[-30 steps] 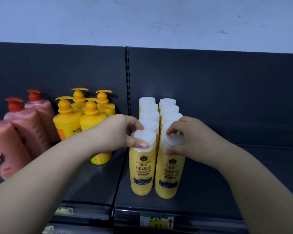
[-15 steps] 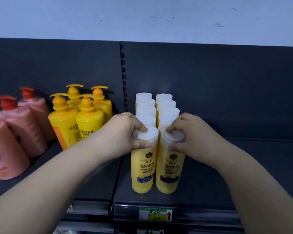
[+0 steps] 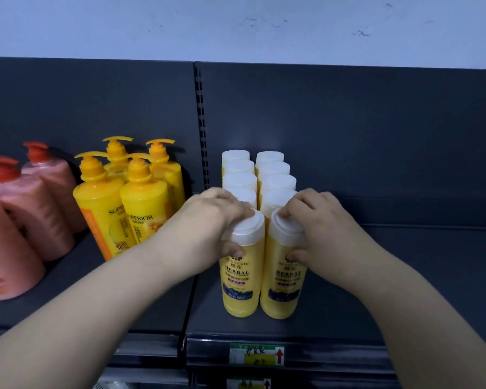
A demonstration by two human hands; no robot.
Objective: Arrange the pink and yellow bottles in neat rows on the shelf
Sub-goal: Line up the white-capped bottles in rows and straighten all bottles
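Grip: left hand [image 3: 211,223] closed around the white cap of the front-left herbal bottle [image 3: 240,279]; right hand [image 3: 317,228] closed around the cap of the front-right herbal bottle [image 3: 284,282]. Both bottles upright, side by side, touching or nearly so, near the front edge of the dark shelf [image 3: 404,290].

Hidden or unclear:
- Rear herbal bottles [image 3: 237,169]: only white caps show; bodies concealed by the bottles ahead. The fourth cap in each row is partly covered by a hand.
- Front caps partly covered by fingers; small label print below "HERBAL" not legible.
- Pink bottles [image 3: 34,209]: nearest one blurred and cut off at the left frame edge, its cap out of view.
- Yellow pump bottles [image 3: 143,203]: rear pair mostly screened by the front pair; lower bodies hidden behind the left forearm.
- Price tag [image 3: 257,355] on the shelf lip: writing not readable.

Count:
- Herbal bottles, white cap: ten, in two rows of five, running front to back, right of the slotted upright [image 3: 199,130].
- Yellow pump bottles: four, two by two, left of the upright.
- Pink bottles, red pump: three visible, far left.
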